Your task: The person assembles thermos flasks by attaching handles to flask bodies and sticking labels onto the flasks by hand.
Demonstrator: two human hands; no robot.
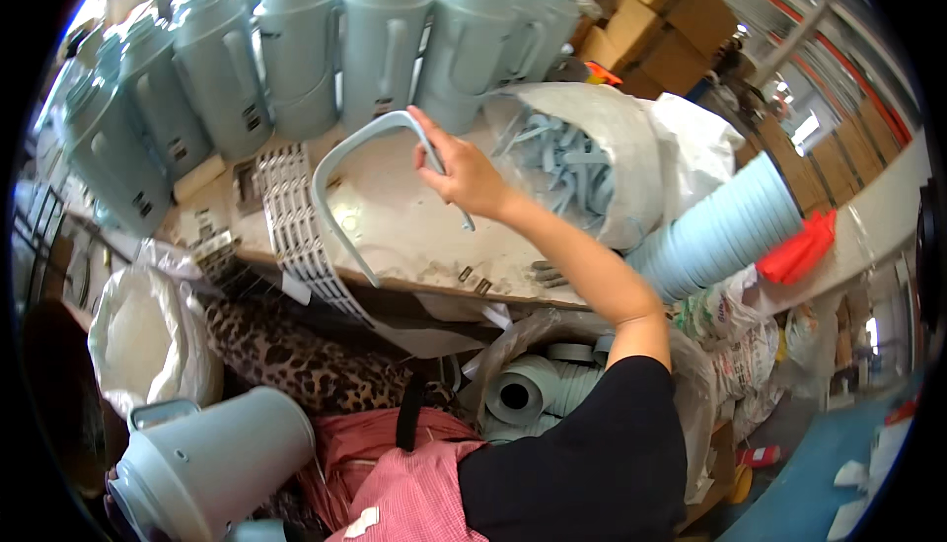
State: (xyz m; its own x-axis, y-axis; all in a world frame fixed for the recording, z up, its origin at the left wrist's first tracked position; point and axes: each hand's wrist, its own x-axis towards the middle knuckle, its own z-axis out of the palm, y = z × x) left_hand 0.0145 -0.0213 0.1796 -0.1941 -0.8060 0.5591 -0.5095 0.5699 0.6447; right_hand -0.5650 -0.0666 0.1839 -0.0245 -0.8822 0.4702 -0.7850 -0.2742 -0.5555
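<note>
My right hand is raised over the workbench, its fingers closed round one side of a pale blue, U-shaped plastic bail handle. The handle's two ends point down toward the bench top. Low on the left, a pale blue thermos flask casing with a side grip lies tilted by my lap. A dark patch at the casing's lower left end may be part of my left hand, but no fingers can be made out there. Just beyond my right hand, a white sack lies open, full of loose pale blue plastic strips.
Several pale blue thermos flasks stand along the bench's far side. Slatted metal strips hang over its front edge. A stack of blue rings leans at right. White sack stands left; a lined bin holds blue parts.
</note>
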